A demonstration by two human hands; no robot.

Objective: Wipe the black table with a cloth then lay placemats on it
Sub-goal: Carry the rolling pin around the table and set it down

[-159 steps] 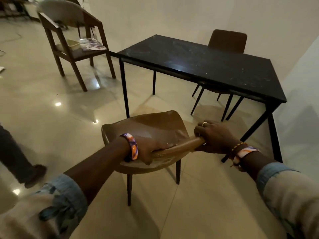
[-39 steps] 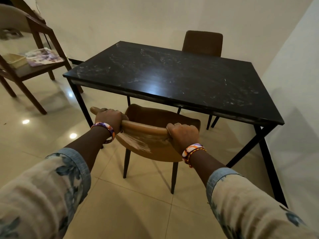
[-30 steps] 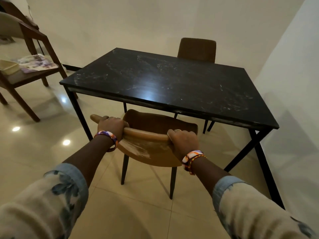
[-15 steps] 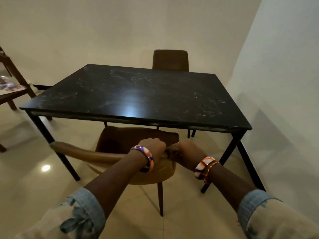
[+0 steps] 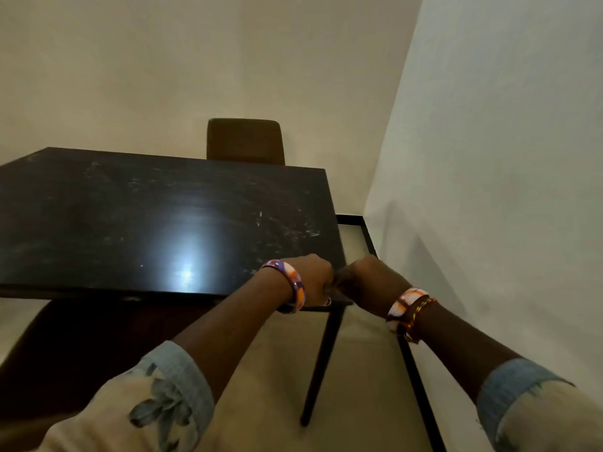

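The black table point(image 5: 137, 223) fills the left and middle of the view; its top is dusty, with pale smears and a light glare. My left hand point(image 5: 310, 278) and my right hand point(image 5: 368, 282) are close together at the table's near right corner, fingers curled. They seem to grip the right end of the brown chair's backrest, which the hands themselves hide. The chair point(image 5: 81, 347) sits low at the left, tucked under the table's front edge. No cloth or placemat is in view.
A second brown chair point(image 5: 244, 141) stands behind the table's far side against the back wall. A white wall point(image 5: 489, 190) runs close along the table's right side. The table's thin black legs point(image 5: 321, 363) reach the tiled floor below my hands.
The chair has slid further in under the table with both hands on its backrest. My head has moved closer and tilted up, so the side chair at the left has left the view.
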